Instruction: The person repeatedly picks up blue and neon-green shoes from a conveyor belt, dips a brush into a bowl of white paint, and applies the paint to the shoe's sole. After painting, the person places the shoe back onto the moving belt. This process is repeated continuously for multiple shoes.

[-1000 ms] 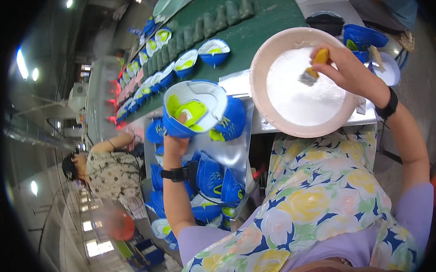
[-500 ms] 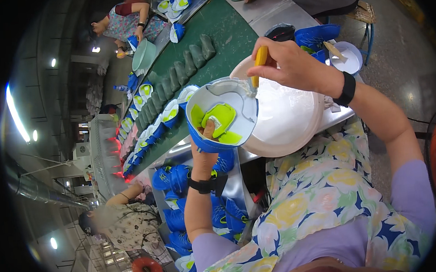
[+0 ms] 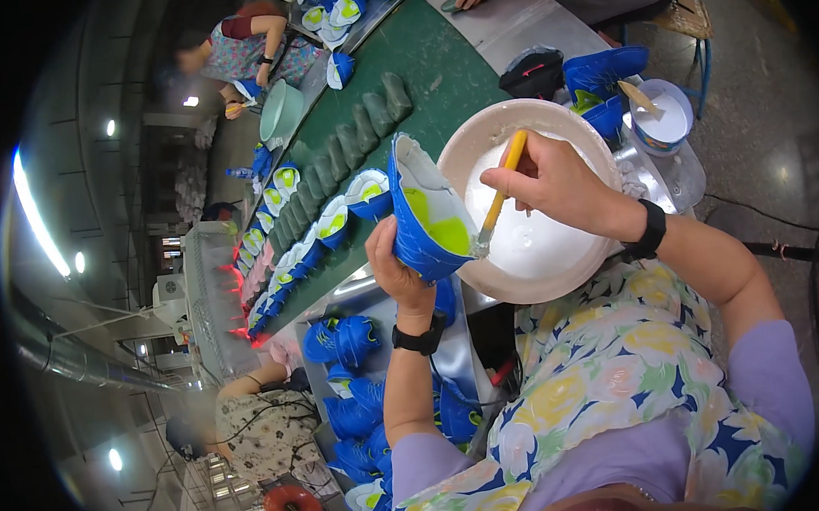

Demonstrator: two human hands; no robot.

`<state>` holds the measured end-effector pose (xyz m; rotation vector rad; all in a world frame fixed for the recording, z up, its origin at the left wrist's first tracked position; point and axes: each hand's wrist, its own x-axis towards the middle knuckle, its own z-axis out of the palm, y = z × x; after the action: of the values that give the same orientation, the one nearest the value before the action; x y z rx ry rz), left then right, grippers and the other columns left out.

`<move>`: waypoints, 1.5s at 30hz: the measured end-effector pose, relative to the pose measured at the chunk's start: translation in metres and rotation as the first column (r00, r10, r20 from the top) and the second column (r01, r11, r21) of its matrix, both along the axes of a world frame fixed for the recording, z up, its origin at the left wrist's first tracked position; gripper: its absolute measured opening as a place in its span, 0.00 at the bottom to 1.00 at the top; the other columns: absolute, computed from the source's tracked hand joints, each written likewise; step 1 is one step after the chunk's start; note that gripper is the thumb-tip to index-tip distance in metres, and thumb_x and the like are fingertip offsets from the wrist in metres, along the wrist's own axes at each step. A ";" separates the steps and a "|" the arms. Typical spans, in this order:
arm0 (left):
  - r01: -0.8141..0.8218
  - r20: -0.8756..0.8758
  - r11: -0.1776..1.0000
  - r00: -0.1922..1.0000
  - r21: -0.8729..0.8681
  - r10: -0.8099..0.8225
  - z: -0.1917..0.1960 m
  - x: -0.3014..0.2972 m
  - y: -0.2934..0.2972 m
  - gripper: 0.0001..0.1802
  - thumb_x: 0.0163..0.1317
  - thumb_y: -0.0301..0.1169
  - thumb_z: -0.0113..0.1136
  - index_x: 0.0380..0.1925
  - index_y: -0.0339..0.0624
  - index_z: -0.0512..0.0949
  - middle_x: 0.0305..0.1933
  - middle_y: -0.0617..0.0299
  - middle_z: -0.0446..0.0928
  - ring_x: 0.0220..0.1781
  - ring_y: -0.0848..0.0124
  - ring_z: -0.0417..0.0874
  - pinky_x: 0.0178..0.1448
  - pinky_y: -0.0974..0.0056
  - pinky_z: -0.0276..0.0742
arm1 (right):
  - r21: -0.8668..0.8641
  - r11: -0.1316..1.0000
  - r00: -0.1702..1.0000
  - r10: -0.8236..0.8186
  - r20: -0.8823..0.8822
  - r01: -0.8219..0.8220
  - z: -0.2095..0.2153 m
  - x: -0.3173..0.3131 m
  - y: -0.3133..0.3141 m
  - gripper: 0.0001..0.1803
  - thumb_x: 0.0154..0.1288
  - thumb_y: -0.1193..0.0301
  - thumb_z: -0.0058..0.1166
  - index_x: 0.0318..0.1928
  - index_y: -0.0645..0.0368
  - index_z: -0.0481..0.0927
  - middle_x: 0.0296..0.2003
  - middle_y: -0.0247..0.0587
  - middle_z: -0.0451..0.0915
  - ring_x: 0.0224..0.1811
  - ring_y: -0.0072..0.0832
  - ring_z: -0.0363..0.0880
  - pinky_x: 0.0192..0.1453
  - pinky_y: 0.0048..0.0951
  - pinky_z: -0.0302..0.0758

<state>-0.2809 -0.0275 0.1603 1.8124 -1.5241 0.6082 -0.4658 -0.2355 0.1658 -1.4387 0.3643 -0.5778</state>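
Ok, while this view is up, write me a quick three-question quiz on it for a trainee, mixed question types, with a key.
1. Which hand grips the yellow-handled brush?
2. True or false: the left hand is empty.
3. What colour is the substance inside the pinkish basin? A) black B) white C) orange

Key:
1. The right hand.
2. False; the left hand holds a blue shoe upper.
3. B

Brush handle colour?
Yellow; the brush handle shows best in the head view, above the right hand's fingers.
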 end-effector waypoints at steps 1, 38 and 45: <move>-0.036 -0.006 0.999 0.999 0.016 0.036 0.004 0.000 -0.001 0.22 0.65 0.25 0.61 0.59 0.38 0.71 0.58 0.56 0.75 0.58 0.64 0.78 0.63 0.61 0.74 | 0.002 1.000 0.999 -0.001 0.033 0.000 0.002 -0.002 -0.002 0.19 0.66 0.62 0.63 0.38 0.67 0.74 0.26 0.42 0.82 0.24 0.23 0.82 0.27 0.21 0.76; -0.154 -0.970 0.976 -0.163 -0.157 -0.181 0.010 0.029 0.011 0.20 0.67 0.30 0.60 0.59 0.50 0.72 0.52 0.65 0.79 0.50 0.69 0.82 0.54 0.61 0.81 | -0.565 0.823 0.983 0.052 0.175 0.057 0.005 -0.019 -0.040 0.12 0.67 0.69 0.59 0.47 0.58 0.74 0.33 0.44 0.83 0.35 0.39 0.83 0.41 0.35 0.77; -0.427 -0.993 0.902 -0.067 -0.055 -0.093 -0.060 0.187 0.038 0.13 0.74 0.29 0.45 0.54 0.44 0.75 0.53 0.59 0.79 0.50 0.65 0.81 0.52 0.59 0.81 | -0.414 0.909 0.998 -0.043 0.040 0.055 -0.029 -0.028 -0.029 0.12 0.63 0.76 0.60 0.46 0.60 0.74 0.39 0.46 0.85 0.42 0.36 0.86 0.47 0.30 0.78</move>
<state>-0.0935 0.0100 0.1007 1.4025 -0.0215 -0.4334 -0.4936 -0.2641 0.1372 -1.8316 0.2618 -0.7489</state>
